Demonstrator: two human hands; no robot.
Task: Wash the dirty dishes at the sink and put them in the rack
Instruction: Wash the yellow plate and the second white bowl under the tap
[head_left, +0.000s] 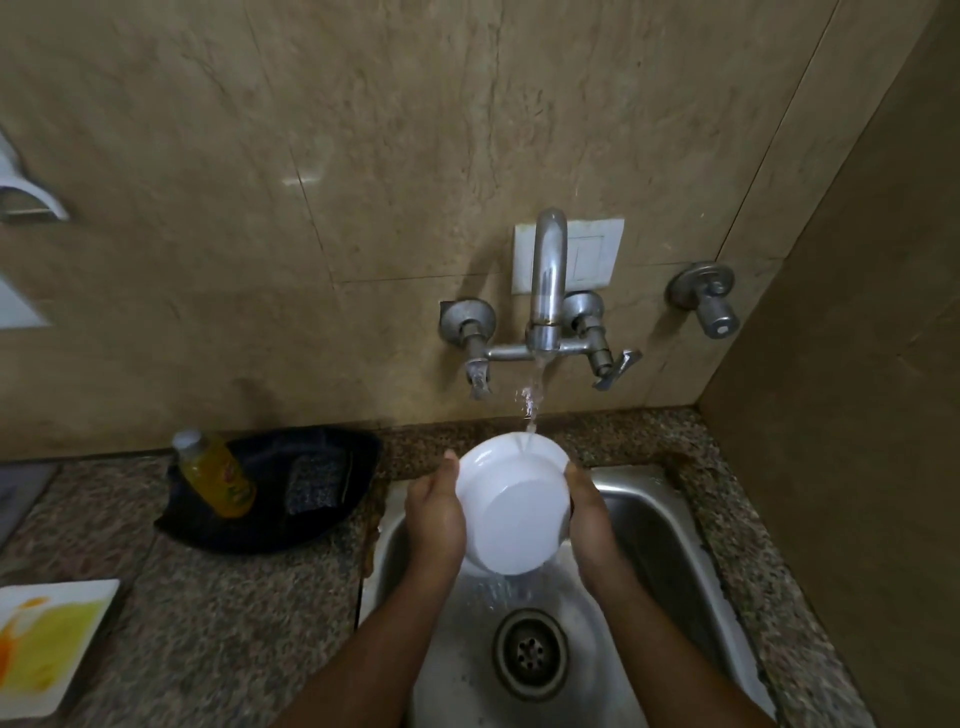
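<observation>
Nearest the camera, the steel sink (670, 525) is showing its drain (531, 653), and above the drain the left hand (435, 519) and right hand (589, 522) are gripping opposite edges of a white bowl (511, 501). The bowl is tilting with its underside facing the camera and its mouth pointing away toward the wall, its rim catching the water running from the tap (545, 291). Left of the sink, a stained plate (49, 642) is lying on the granite surface (234, 613), and beyond it a yellow soap bottle (215, 475) is leaning in a dark tray (270, 530).

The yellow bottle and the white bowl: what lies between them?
In the head view, a dark scrub pad in the black tray, speckled counter, and the left hand.
</observation>
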